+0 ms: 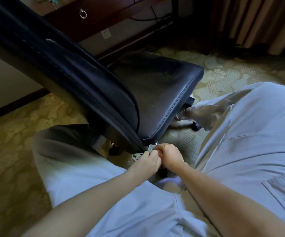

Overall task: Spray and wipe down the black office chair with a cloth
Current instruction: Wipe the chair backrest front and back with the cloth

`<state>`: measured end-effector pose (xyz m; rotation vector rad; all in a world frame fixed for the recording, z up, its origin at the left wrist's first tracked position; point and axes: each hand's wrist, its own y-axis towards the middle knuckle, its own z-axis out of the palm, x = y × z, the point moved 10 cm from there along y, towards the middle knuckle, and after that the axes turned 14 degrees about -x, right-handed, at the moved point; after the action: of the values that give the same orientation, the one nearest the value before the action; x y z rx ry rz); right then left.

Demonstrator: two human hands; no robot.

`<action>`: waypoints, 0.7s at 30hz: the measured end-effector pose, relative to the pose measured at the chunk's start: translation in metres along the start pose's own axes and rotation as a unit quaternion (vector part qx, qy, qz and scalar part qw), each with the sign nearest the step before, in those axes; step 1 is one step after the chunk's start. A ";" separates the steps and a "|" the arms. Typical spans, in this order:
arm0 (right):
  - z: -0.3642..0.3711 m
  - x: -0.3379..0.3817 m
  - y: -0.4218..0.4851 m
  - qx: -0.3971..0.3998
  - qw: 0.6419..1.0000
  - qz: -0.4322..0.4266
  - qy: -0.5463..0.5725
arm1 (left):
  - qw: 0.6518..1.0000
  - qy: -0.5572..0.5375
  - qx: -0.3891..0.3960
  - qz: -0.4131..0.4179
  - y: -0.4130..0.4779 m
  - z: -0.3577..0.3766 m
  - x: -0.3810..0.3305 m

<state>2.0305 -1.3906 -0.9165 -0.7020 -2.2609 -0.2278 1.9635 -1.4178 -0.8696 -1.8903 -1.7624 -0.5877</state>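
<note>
Left hand [148, 162] and right hand [171, 154] pinch the cloth [138, 155], apparently wiping the chair's [155, 93] six o'clock corner; next probably stroke toward one o'clock.

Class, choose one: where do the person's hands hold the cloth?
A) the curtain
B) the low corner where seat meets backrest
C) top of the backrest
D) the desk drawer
B: the left hand and right hand both grip the cloth at the black chair's bottom corner.
</note>
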 end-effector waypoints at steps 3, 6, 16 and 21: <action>-0.006 -0.014 0.003 -0.020 0.999 0.039 -0.015 | 0.998 -0.050 0.008 -0.035 0.013 0.005 -0.004; -0.029 -0.024 0.013 -0.082 0.992 0.080 0.051 | 0.985 -0.120 0.013 -0.120 0.035 0.010 0.007; -0.074 -0.068 0.029 -0.252 0.869 0.302 0.300 | 0.994 -0.036 0.024 -0.102 0.126 -0.013 0.059; -0.035 -0.063 0.018 -0.163 0.896 0.319 0.263 | 0.991 -0.044 0.123 -0.042 0.118 0.007 0.041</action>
<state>2.0977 -1.4150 -0.9367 -1.3355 -1.3982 -0.4185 2.0842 -1.3870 -0.8570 -1.7034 -1.8819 -0.3036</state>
